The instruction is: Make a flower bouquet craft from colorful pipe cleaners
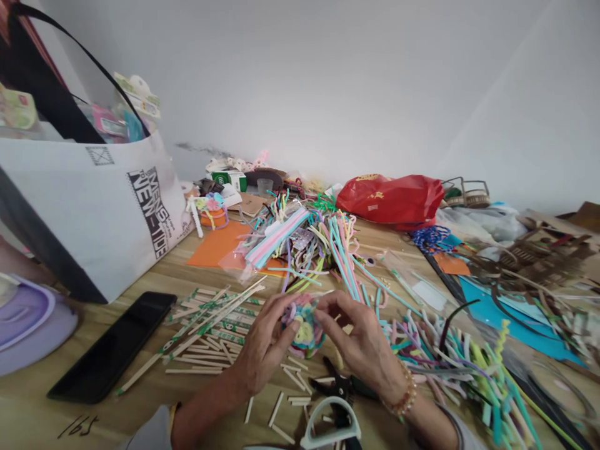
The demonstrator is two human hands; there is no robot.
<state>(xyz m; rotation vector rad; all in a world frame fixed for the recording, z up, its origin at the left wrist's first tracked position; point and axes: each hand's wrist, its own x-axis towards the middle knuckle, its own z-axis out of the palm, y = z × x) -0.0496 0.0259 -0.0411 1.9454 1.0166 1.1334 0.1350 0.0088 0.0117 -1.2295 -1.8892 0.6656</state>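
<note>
A round pastel bundle of coiled pipe cleaners, pink, yellow, blue and lilac, sits between my two hands above the table. My left hand grips its left side, the thumb pressed on its front. With thumb and fingers bent together, my right hand pinches at its upper right edge; whatever lies between those fingertips is too small to make out. A beaded bracelet circles my right wrist. Below the hands lie black-handled pruning shears and short cut wooden sticks.
Paper-wrapped chopsticks and a black phone-like slab lie left, near a large white bag. Pipe cleaners heap up ahead and at right. A red plastic bag rests by the wall.
</note>
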